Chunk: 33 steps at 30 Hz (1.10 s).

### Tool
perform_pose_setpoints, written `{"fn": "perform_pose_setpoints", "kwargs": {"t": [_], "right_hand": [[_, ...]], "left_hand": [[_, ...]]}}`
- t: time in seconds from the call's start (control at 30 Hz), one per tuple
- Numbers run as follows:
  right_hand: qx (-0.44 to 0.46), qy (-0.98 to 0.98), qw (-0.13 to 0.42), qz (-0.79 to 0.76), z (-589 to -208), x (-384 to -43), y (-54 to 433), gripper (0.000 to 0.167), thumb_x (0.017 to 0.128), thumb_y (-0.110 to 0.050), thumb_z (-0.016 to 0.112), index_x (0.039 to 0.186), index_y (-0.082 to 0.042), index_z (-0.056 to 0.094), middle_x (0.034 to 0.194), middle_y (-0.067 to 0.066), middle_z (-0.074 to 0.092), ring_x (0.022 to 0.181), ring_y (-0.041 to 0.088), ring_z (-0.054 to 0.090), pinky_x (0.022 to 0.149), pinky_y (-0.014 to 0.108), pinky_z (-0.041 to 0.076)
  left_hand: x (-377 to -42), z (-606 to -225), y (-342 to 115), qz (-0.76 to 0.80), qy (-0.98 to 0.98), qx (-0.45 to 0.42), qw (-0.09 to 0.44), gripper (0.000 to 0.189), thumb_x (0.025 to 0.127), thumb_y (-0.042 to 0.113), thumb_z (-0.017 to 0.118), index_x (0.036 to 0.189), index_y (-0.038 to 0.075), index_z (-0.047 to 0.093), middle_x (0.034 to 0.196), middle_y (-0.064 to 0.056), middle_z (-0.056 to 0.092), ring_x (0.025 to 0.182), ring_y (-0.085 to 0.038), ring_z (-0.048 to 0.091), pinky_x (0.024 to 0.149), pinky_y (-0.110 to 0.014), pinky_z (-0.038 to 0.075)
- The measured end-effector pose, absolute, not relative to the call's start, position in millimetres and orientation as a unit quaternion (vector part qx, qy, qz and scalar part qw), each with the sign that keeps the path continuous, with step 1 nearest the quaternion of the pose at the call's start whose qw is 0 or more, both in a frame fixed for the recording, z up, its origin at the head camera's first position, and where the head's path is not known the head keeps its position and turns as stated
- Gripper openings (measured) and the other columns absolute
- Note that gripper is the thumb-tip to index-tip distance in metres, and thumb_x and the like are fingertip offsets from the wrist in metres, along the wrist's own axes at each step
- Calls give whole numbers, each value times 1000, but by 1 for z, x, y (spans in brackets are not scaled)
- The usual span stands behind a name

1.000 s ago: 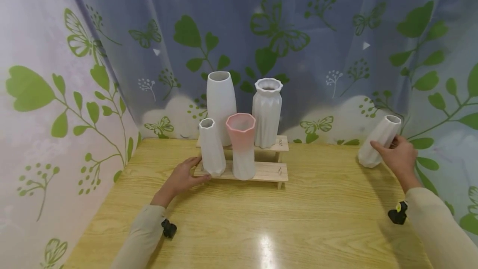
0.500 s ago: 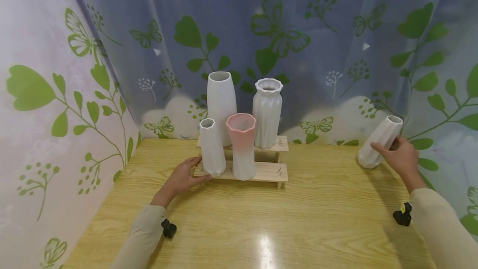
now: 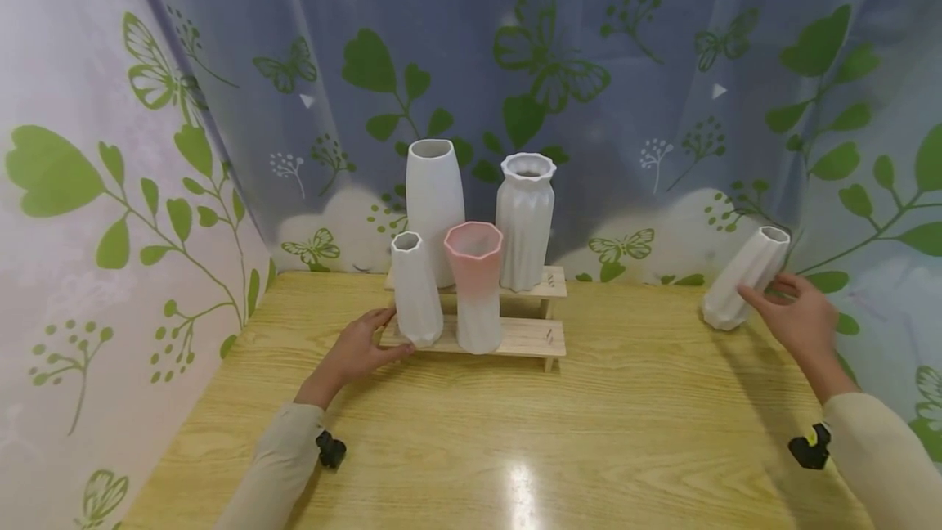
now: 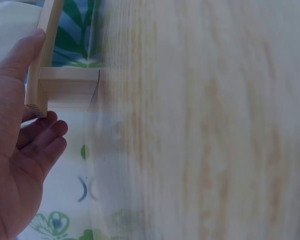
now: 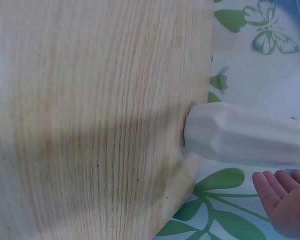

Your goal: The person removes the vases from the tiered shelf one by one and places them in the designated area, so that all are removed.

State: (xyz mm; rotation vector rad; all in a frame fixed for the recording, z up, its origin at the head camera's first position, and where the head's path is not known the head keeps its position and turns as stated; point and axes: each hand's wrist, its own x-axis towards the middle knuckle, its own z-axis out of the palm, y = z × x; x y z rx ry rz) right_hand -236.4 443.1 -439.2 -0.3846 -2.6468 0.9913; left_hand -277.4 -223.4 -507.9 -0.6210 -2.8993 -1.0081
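My left hand (image 3: 361,348) grips the left end of a two-step wooden stand (image 3: 526,339). In the left wrist view its thumb lies along the board (image 4: 51,30), with the other fingers around the board's end. A slim white faceted vase (image 3: 418,293) and a pink-to-white vase (image 3: 478,301) stand upright on the lower step. Behind them, a tall smooth white vase (image 3: 434,195) and a ruffle-rimmed white vase (image 3: 526,223) occupy the upper step. At the right, my right hand (image 3: 802,321) is loosely spread beside another white faceted vase (image 3: 751,267), its fingers apart from the vase in the right wrist view.
The wood-grain table (image 3: 633,424) carries the stand near its back edge. Curtains (image 3: 648,129) with green leaves and butterflies hang behind and at both sides. Small black devices (image 3: 331,450) are worn on the wrists.
My right hand has loosened from the right-hand vase and drawn slightly away to the right, leaving the vase standing. My left hand and the stand have stayed put.
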Motion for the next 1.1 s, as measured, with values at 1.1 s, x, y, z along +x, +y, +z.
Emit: {"fn": "perform_pose_setpoints", "kwargs": {"t": [1.1], "right_hand": [[14, -886, 190, 422, -413, -210, 345, 65, 93, -37, 77, 144, -3, 57, 134, 25, 62, 101, -15, 55, 78, 3, 47]], "left_hand": [[-277, -506, -223, -329, -922, -203, 0, 97, 87, 63, 73, 157, 5, 40, 154, -22, 46, 136, -45, 49, 103, -62, 47]]}}
